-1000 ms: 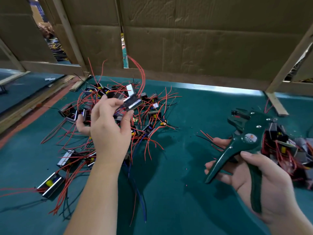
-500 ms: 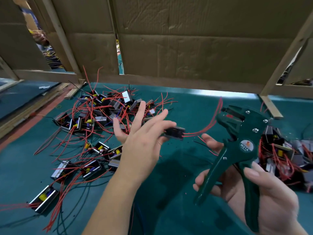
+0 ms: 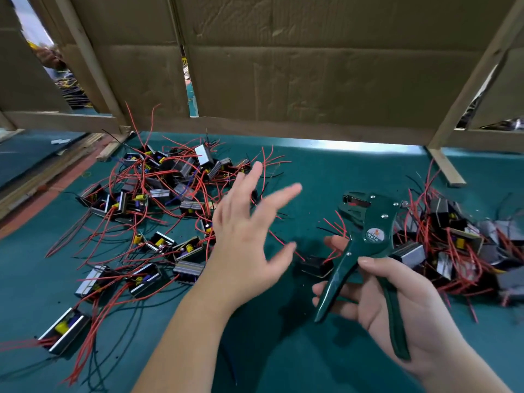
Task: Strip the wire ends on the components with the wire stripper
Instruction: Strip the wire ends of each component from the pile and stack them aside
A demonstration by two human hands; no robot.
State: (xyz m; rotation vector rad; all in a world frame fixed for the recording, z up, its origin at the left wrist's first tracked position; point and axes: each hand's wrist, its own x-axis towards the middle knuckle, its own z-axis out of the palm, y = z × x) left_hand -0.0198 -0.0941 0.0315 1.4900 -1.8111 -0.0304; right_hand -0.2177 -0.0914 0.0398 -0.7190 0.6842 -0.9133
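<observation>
Left hand (image 3: 249, 236) spread wide, holding nothing; right hand (image 3: 402, 304) wrapped round the splayed handles of the dark green metal wire stripper (image 3: 371, 234). Between them sits 1 small black box component with red leads (image 3: 316, 266), just beside the lower handle. On the teal surface (image 3: 326, 177), a large tangle of like components (image 3: 158, 199) lies at 10 o'clock and a smaller heap (image 3: 453, 251) at 3 o'clock. Judged mid-task: many remain, and stripped ends are too small to confirm.
</observation>
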